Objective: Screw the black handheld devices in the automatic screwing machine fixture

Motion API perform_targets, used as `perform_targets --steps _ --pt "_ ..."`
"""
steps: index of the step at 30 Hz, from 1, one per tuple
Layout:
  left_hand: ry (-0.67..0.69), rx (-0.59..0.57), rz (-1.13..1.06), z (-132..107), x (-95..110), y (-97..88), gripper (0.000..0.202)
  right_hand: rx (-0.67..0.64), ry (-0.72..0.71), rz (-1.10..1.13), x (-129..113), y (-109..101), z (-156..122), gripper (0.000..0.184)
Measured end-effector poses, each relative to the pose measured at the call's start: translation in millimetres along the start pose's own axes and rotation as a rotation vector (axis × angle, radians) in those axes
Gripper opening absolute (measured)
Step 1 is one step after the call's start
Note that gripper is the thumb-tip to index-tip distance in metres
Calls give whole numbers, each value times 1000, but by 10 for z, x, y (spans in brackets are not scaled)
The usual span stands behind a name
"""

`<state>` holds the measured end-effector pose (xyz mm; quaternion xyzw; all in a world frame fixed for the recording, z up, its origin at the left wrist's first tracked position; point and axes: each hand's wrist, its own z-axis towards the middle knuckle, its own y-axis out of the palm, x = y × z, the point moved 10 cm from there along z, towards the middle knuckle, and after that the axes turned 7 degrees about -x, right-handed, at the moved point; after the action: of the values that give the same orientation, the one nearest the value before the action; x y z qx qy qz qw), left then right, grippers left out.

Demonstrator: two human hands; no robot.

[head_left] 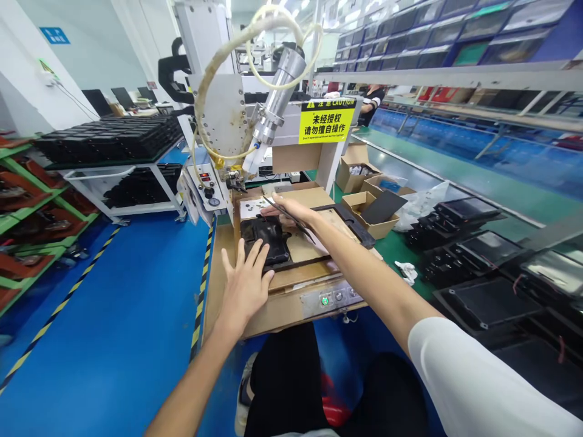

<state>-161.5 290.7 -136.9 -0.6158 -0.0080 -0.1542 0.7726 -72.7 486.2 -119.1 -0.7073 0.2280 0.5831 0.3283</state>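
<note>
Holding left hand (246, 273) open, with spread fingers, at near-left part of black housing (269, 233), in dark-rimmed fixture (310, 261) on surface (259, 318). Apparently gripping thin dark panel (297, 225) in right hand (291, 209), beside housing. Risking scrapes through loosened right grip, or housing shift through uneven left pressing. Tilting panel nearly edge-on, pointing long axis far-left to near-right; not discerning housing's axis beneath fingers.

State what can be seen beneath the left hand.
A glossy black casing shows past the fingertips of the left hand. The fingers cover part of its near side, so that part, and whether they touch it, cannot be seen.
</note>
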Motion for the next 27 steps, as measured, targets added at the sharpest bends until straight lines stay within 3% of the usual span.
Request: perform_targets --steps 3,7,12,16,19,22,27 --pt "-6 -5 14 3 33 -5 61 -119 65 104 -15 95 -26 69" --pt "1 1 7 35 128 -41 62 -110 63 132 -48 75 -11 61" --pt "20 -16 14 67 186 -37 61 -58 54 151 -37 44 -22 59" --pt "17 -11 14 12 166 -6 63 96 1 87 -147 -208 -218 57" --pt "18 3 15 -28 182 4 63 236 -125 -42 -341 -463 -639 42" --pt "18 9 0 5 207 -18 60 300 -225 -149 -430 -523 -1268 31" --pt "8 31 -1 296 191 -140 58 337 -133 -108 -6 -269 -2287 39"
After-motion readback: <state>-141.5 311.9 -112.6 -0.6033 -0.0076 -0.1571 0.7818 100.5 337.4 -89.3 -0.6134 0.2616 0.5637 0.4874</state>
